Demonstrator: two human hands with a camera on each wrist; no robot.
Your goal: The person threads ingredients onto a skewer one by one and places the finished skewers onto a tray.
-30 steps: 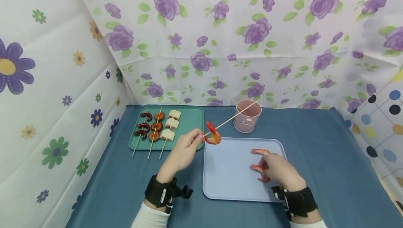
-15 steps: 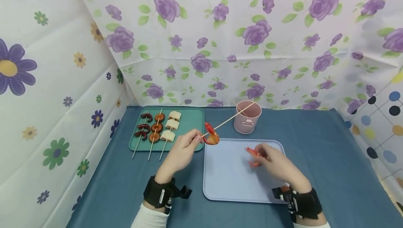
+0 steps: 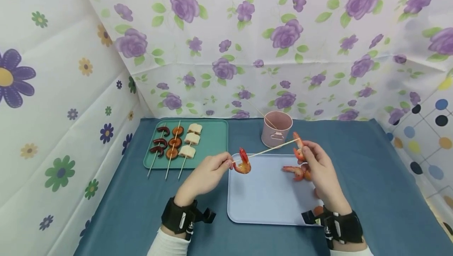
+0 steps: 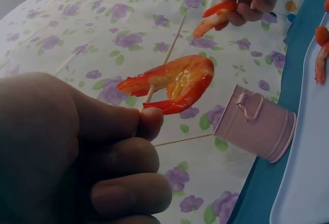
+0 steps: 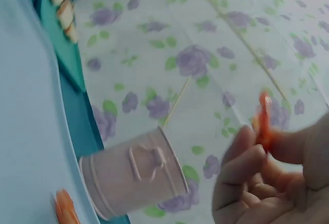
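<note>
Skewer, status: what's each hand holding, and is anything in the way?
Left hand pinches skewer, one shrimp on it. Right hand holds second shrimp at skewer tip. Nothing between; cup just behind.

The shrimp [image 3: 243,162] is orange-red. The near tray [image 3: 262,205] is pale lilac-blue, the far tray [image 3: 212,146] teal. The bucket [image 3: 276,130] is pink. The table [image 3: 368,193] is dark blue. The backdrop [image 3: 247,43] is white with purple roses and green leaves.
</note>
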